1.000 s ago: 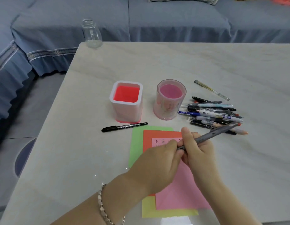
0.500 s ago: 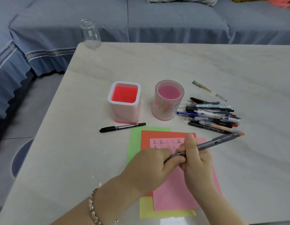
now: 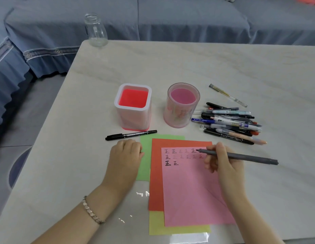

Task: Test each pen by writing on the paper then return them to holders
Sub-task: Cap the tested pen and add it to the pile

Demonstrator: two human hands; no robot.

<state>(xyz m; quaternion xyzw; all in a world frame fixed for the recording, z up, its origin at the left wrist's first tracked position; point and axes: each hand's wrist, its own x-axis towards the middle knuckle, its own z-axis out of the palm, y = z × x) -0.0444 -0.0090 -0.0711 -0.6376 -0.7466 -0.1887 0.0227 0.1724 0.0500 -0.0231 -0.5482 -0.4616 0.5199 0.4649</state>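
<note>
Since a second ago the hands have parted. The left hand rests at the green paper's edge, fingers curled under; whether they hold anything I cannot tell. Beyond it lie a black marker, the square holder and the round holder. The right hand pinches the grey pen, tip touching the pink paper's top row. The pen pile lies further right on the table.

head cam | worn, above | faces forward-down | table close
</note>
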